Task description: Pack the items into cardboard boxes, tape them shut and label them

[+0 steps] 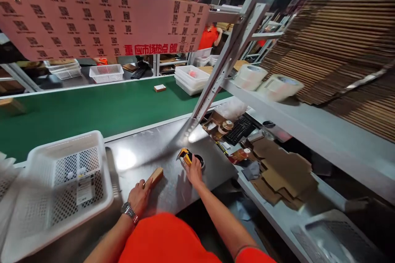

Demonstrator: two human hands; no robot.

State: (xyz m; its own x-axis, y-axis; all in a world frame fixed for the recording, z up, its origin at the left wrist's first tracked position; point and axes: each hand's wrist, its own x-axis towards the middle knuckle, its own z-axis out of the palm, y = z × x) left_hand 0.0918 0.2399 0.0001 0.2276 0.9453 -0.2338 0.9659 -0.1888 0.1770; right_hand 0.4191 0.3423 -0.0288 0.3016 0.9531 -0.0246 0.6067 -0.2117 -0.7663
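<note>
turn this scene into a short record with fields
left hand: holding the near end of a small cardboard box
right hand: gripping a yellow and black tape dispenser
surface: metal table
left side: white plastic basket
far side: green belt with a white-topped box on it
right side: shelf holding tape rolls

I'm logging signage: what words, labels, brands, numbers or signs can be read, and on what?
"重 应市场热点 创": red, on pink banner.
QR code captions on it: too small.
White slip in left foreground basket: too blurred.
Keyboard keys: too small.
Nothing else is legible.
</note>
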